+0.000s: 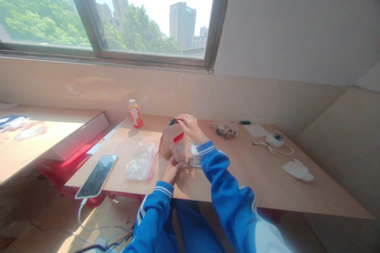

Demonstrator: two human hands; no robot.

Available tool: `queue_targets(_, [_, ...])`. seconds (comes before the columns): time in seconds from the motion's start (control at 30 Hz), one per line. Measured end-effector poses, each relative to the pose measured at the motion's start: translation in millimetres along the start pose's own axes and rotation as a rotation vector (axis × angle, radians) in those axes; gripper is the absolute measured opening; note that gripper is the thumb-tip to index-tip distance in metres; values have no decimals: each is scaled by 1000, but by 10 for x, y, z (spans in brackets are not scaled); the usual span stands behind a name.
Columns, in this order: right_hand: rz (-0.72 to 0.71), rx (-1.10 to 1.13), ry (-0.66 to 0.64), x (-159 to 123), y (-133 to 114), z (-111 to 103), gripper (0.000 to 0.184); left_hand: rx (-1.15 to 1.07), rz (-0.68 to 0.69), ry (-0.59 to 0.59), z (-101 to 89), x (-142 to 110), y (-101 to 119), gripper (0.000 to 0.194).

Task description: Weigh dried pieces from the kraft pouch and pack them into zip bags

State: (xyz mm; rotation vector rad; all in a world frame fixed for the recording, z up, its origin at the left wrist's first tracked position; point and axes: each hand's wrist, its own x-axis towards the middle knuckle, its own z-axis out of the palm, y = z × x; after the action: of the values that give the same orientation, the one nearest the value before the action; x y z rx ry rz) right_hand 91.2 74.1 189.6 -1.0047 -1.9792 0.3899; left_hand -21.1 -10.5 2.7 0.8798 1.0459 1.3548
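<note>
My left hand grips the lower edge of a small clear zip bag with a red strip, held just above the wooden table. My right hand reaches over the top of a brown paper bag that stands upright behind the zip bag; its fingers are curled at the bag's open mouth. What those fingers hold is hidden. Both arms wear blue sleeves with white stripes.
A pile of empty clear zip bags lies left of my hands, and a phone lies at the table's left edge with a cable. A small drink bottle, a filled bag, a white round device and a tissue sit around.
</note>
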Motion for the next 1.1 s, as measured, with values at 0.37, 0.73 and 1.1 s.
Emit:
queue_targets(0.37, [217,179,8,-646,240,-261,23,-55,38,-24,21,-32,29,45])
queue_targets(0.73, [363,200,-346,-1259,574,-35,29,-155,-31,-44,55,-88,152,49])
queue_targets(1.1, [321,20,-268,-1152,478,-85,6,-203,-12,-56,17,-63,119,43])
